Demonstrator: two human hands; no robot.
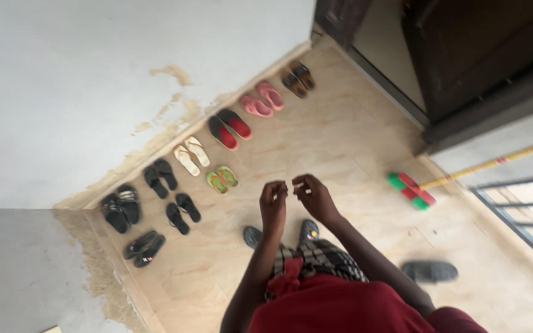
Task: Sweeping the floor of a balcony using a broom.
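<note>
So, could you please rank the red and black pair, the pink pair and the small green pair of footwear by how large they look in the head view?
1. Red and black pair: largest.
2. Pink pair: slightly smaller, though it lies farther from the camera, so this is unsure.
3. Green pair: clearly smallest.

Head view. The person's torso in a red garment point(340, 308) is cut off by the lower edge. Both feet in dark clogs point(253, 235) are partly hidden behind the forearms and checked skirt point(319, 259). Whether the left hand point(273, 200) and right hand point(313, 194) pinch anything is too small to tell. The lone dark slipper point(430, 271) is blurred. The broom's yellow handle point(495, 163) runs off the right edge.
</note>
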